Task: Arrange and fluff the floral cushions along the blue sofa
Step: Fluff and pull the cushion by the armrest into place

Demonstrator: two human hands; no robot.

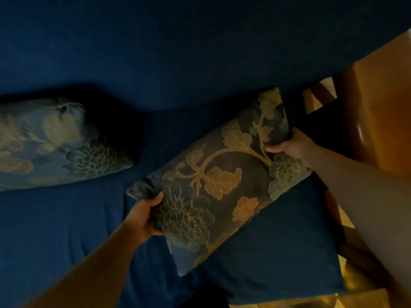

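Note:
A dark floral cushion (222, 174) with gold vines and leaves lies tilted across the right part of the blue sofa seat (66, 230). My left hand (144, 216) grips its near left corner, thumb on top. My right hand (291, 143) grips its far right corner, close to the sofa's end. A second, paler floral cushion (55, 141) rests at the left against the blue backrest (178, 52), touched by neither hand.
A wooden armrest and frame (378, 103) stand at the sofa's right end, just beyond my right hand. A strip of lit yellow floor (311, 301) shows at the bottom right. The room is dim.

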